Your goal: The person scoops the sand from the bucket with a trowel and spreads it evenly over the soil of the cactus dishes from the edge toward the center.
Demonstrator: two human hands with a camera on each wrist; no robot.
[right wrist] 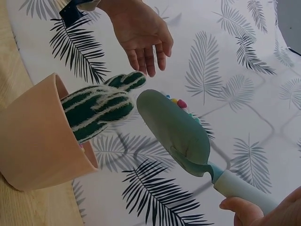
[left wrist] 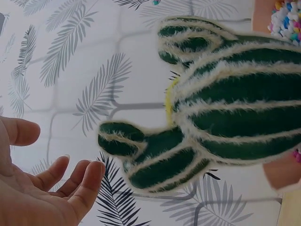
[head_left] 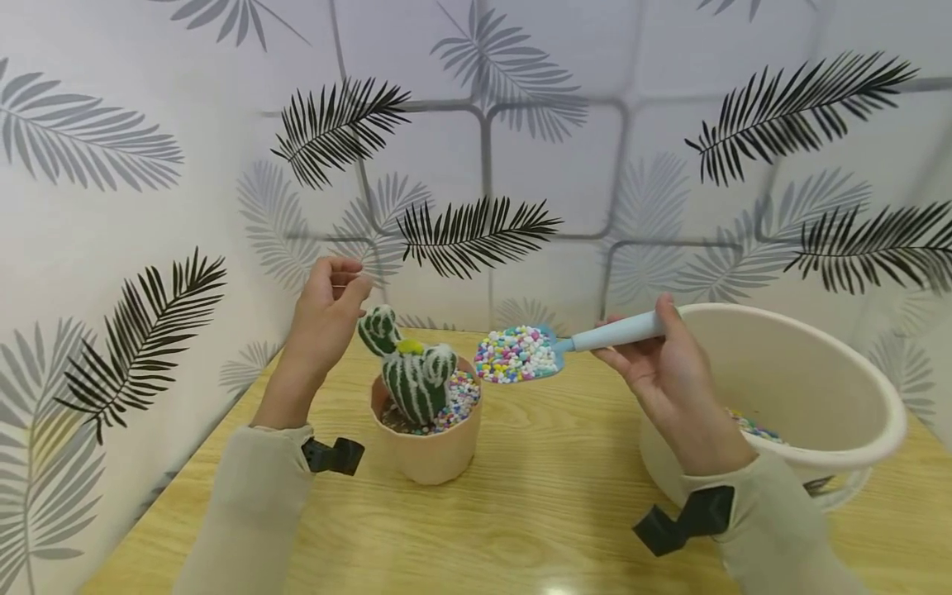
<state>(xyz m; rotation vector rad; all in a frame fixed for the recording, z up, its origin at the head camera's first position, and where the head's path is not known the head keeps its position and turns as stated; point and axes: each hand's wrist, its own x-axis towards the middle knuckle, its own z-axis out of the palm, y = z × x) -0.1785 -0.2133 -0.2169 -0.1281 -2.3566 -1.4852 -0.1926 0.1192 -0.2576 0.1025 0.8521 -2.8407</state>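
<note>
Partly done: pot point(head_left: 431, 450) holds cactus point(head_left: 412, 376) and some beads, right hand point(head_left: 669, 384) grips loaded scoop point(head_left: 554, 347) short of it, left hand point(head_left: 327, 310) loose, empty.

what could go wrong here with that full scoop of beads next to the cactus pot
The scoop is heaped with beads and sits out past the pot's rim, so a tilt could spill them on the table. The right hand holds the handle far from the load, so it may wobble. The left hand is open beside the cactus, not holding it, so a bump might tip it.
</note>
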